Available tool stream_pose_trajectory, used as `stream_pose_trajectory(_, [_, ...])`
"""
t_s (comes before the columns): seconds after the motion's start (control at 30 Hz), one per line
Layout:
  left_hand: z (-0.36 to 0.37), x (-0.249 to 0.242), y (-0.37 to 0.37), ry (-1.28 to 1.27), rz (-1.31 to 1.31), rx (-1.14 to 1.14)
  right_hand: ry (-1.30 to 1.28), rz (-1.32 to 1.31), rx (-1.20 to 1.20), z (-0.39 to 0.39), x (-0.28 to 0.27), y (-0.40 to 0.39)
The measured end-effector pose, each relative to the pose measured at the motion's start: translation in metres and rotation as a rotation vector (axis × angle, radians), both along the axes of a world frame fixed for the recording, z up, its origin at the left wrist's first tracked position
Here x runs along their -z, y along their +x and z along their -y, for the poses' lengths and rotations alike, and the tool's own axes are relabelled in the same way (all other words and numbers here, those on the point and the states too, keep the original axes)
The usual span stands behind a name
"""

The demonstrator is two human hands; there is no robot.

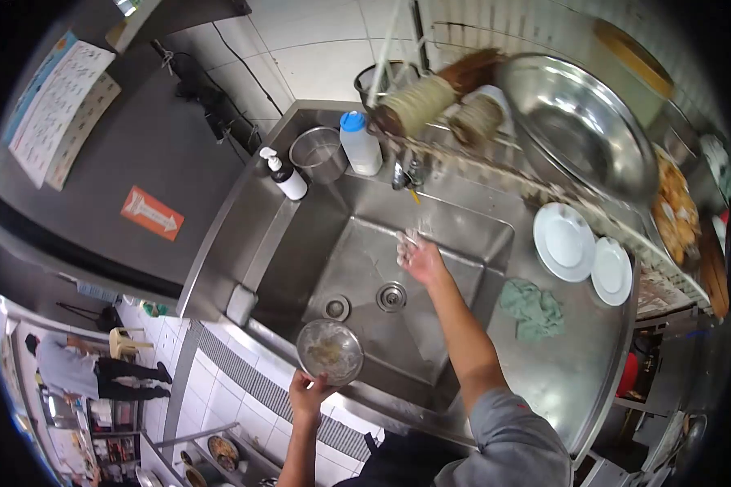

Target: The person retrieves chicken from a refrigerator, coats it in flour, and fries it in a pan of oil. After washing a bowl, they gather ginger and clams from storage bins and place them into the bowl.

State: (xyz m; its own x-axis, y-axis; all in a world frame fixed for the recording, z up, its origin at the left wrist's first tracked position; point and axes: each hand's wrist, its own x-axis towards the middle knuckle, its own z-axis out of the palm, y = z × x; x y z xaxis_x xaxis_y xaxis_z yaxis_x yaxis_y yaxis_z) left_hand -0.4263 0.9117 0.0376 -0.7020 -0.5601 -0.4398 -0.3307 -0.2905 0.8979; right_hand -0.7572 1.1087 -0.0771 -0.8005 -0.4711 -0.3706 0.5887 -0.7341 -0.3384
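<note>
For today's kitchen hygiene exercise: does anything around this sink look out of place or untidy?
A crumpled green cloth lies loose on the steel counter right of the sink, near two clean white plates. Nothing looks spilled or damaged.

The right hand (418, 258) is blurred, its fingers indistinct. At ten o'clock, the wall chart's (53, 105) print is too small to read. At three o'clock, the food tray (676, 211) fades into the dark rim.

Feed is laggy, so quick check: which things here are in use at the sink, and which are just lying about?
In use: small metal bowl held by left hand; right hand under the tap; sink.

Lying about: soap dispenser, white bottle, metal pot, two white plates, green cloth, large steel bowl.
</note>
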Motion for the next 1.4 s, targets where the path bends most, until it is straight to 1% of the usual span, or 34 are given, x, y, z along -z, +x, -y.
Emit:
stream_pose_trajectory(0.03, [0.013,0.005,-0.023,-0.017,0.031,0.062,0.011,-0.001,0.007,0.014,0.009,-0.036])
stream_pose_trajectory(0.1, [0.031,0.010,-0.062,-0.017,0.071,0.163,-0.068,0.081,0.146,0.029,0.018,-0.090])
stream_pose_trajectory(0.13, [0.042,0.027,-0.076,-0.019,0.099,0.199,-0.040,0.080,0.141,0.029,0.007,-0.097])
stream_pose_trajectory(0.2, [0.052,0.055,-0.106,0.044,0.154,0.227,-0.248,0.258,0.478,0.029,-0.053,-0.097])
stream_pose_trajectory(0.23, [0.053,0.065,-0.123,0.069,0.153,0.225,-0.224,0.254,0.478,0.032,-0.076,-0.089])
stream_pose_trajectory(0.3, [0.052,0.087,-0.158,0.139,0.186,0.275,0.240,-0.081,0.702,0.047,-0.112,-0.045])
stream_pose_trajectory(0.33, [0.051,0.100,-0.180,0.142,0.169,0.304,0.473,-0.257,0.799,0.056,-0.115,-0.033])
stream_pose_trajectory(0.37, [0.047,0.113,-0.197,0.149,0.161,0.333,0.502,-0.256,0.800,0.065,-0.099,-0.028])
stream_pose_trajectory(0.43, [0.033,0.130,-0.243,0.164,0.163,0.421,0.829,-0.234,0.480,0.076,-0.057,-0.026])
stream_pose_trajectory(0.47, [0.023,0.145,-0.265,0.237,0.119,0.423,0.867,-0.226,0.482,0.074,-0.053,-0.025])
stream_pose_trajectory(0.5, [0.014,0.154,-0.282,0.311,0.075,0.421,0.948,-0.245,0.406,0.071,-0.052,-0.025])
stream_pose_trajectory(0.53, [0.007,0.148,-0.295,0.346,0.082,0.433,1.025,-0.262,0.330,0.070,-0.054,-0.025])
stream_pose_trajectory(0.57, [0.001,0.137,-0.310,0.459,0.091,0.422,1.275,-0.033,0.215,0.071,-0.065,-0.029])
stream_pose_trajectory(0.6, [-0.002,0.125,-0.319,0.566,0.101,0.409,1.305,-0.028,0.220,0.076,-0.068,-0.033])
stream_pose_trajectory(0.63, [-0.003,0.116,-0.322,0.587,0.104,0.422,1.559,-0.020,0.312,0.083,-0.067,-0.031])
stream_pose_trajectory(0.67, [-0.002,0.108,-0.324,0.540,0.090,0.501,1.806,-0.006,0.412,0.087,-0.064,-0.029])
stream_pose_trajectory(0.7, [0.000,0.101,-0.325,0.491,0.074,0.583,2.265,-0.293,0.355,0.066,-0.022,-0.022])
stream_pose_trajectory(0.73, [0.002,0.094,-0.323,0.501,0.080,0.607,2.280,-0.266,0.363,0.070,-0.029,-0.017])
stream_pose_trajectory(0.8, [0.008,0.084,-0.318,0.546,0.051,0.633,2.127,-0.178,0.134,0.080,-0.042,-0.007])
stream_pose_trajectory(0.83, [0.011,0.085,-0.315,0.494,0.006,0.644,2.082,-0.089,-0.051,0.063,-0.013,-0.003])
stream_pose_trajectory(0.87, [0.016,0.081,-0.316,0.501,0.005,0.651,2.089,-0.082,-0.047,0.069,-0.016,-0.007])
stream_pose_trajectory(0.93, [0.024,0.073,-0.315,0.335,0.035,0.831,1.556,-0.118,0.428,0.087,-0.016,-0.011])
stream_pose_trajectory(0.97, [0.024,0.076,-0.316,0.370,0.049,0.807,1.721,-0.147,0.355,0.095,-0.012,-0.013])
stream_pose_trajectory(1.0, [0.027,0.083,-0.316,0.376,0.047,0.809,1.728,-0.146,0.355,0.098,-0.015,-0.010])
stream_pose_trajectory(1.03, [0.036,0.083,-0.322,0.390,0.046,0.820,1.485,-0.161,0.098,0.101,-0.018,-0.008])
stream_pose_trajectory(1.1, [0.053,0.084,-0.323,0.382,0.092,0.892,1.240,-0.166,-0.158,0.100,-0.023,-0.007])
stream_pose_trajectory(1.17, [0.052,0.087,-0.316,0.361,0.088,0.907,1.941,-0.525,-0.160,0.090,-0.028,-0.005])
stream_pose_trajectory(1.2, [0.048,0.089,-0.313,0.331,0.079,0.927,2.088,-0.688,-0.182,0.088,-0.016,-0.002])
stream_pose_trajectory(1.23, [0.041,0.093,-0.313,0.221,0.023,0.918,2.255,-0.852,-0.187,0.095,-0.016,-0.002])
stream_pose_trajectory(1.27, [0.040,0.099,-0.315,0.227,0.018,0.911,2.425,-1.006,-0.163,0.102,-0.016,-0.002])
stream_pose_trajectory(1.3, [0.041,0.105,-0.314,0.201,-0.008,0.888,1.702,-0.471,-0.063,0.103,-0.021,0.009])
stream_pose_trajectory(1.33, [0.044,0.107,-0.314,0.174,-0.034,0.863,0.937,-0.003,0.022,0.115,-0.041,0.010])
stream_pose_trajectory(1.37, [0.051,0.101,-0.316,0.356,0.063,0.824,0.991,0.048,0.032,0.109,-0.047,0.007])
stream_pose_trajectory(1.4, [0.054,0.094,-0.317,0.352,0.058,0.821,0.988,0.041,0.031,0.110,-0.047,0.002])
